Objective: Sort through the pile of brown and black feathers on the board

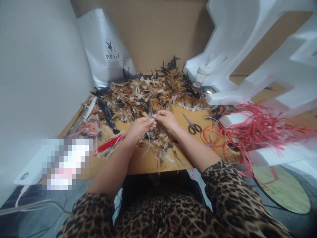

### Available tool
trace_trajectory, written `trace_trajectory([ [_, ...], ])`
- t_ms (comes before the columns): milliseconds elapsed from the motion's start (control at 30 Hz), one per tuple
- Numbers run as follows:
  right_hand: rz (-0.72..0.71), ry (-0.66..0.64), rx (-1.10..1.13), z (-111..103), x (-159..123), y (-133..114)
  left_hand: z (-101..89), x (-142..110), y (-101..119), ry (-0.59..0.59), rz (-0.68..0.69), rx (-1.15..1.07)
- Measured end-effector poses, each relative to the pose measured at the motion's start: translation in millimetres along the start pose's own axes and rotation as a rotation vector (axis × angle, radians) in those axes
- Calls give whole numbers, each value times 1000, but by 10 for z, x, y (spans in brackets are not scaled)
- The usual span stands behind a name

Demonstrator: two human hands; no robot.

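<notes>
My left hand and my right hand meet over the front middle of the table, fingertips pinched together. Between them is a small bunch of feathers, brown and dark, its tips pointing away from me. Behind it spreads a large heap of brown feathers with black and white ones mixed in. Loose feather scraps lie below my hands near the table's edge. To the right of my right hand rest scissors with dark handles.
Red plastic strips tangle over white foam pieces on the right. A white bottle stands at the back. At the back left is a silver bag. A red strip bundle lies left, near a white device with a cable.
</notes>
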State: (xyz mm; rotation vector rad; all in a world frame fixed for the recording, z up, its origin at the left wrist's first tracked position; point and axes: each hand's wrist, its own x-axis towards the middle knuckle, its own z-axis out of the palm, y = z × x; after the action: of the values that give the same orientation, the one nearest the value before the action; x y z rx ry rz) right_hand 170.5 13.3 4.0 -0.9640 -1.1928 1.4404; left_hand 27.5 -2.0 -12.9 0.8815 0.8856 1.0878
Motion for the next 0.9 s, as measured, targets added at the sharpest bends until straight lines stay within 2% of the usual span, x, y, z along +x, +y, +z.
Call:
trace_trajectory([
  [167,-52,90,3,39,5,35,19,-15,14,-2,7,6],
  [300,-59,83,-9,54,-14,44,30,-16,29,25,42,53],
  [467,-11,44,26,31,-11,-16,-9,-7,42,54,108,239],
  [633,-128,228,16,-250,117,-166,-77,17,72,65,97,190],
  [733,-156,286,-163,-504,188,-220,-112,30,108,135,97,108],
  [800,-104,208,-375,-642,212,-210,-130,32,134,151,107,64],
  [900,-25,-30,-623,-726,218,-143,-154,30,159,146,120,26],
])
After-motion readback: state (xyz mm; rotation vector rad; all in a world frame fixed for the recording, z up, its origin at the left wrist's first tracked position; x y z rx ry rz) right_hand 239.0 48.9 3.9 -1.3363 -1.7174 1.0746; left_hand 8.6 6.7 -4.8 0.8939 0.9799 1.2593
